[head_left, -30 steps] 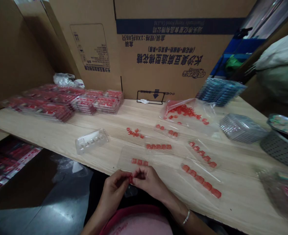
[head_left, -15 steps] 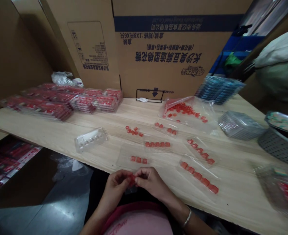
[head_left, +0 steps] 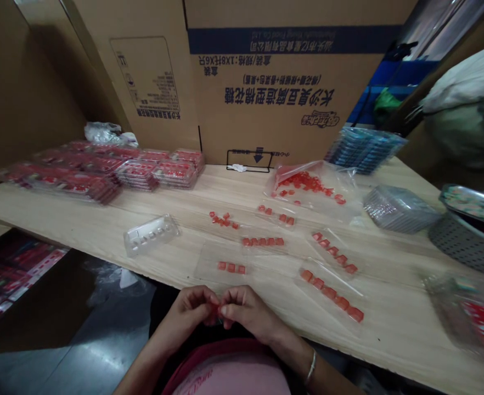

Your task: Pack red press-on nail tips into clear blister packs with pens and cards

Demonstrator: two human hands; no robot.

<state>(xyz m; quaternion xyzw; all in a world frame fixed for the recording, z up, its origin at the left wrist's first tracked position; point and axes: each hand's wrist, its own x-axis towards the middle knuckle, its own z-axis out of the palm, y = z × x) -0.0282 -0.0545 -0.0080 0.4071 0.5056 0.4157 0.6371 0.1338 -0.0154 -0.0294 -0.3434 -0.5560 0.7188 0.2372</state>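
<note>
My left hand and my right hand meet just below the table's front edge, fingers pinched together on a small red piece between them. Right above them on the wooden table lies a clear tray with three red pieces in it. More clear trays with rows of red pieces lie to the right and behind. Loose red pieces lie further back.
An open plastic bag of red pieces lies at the back. An empty clear blister tray sits to the left. Stacks of filled red packs stand at far left, stacked clear trays and a grey basket at right. Large cardboard boxes wall the back.
Both hands have drawn slightly down and toward my body, still pinched on the red piece. The view has shifted a little; nothing on the table has moved.
</note>
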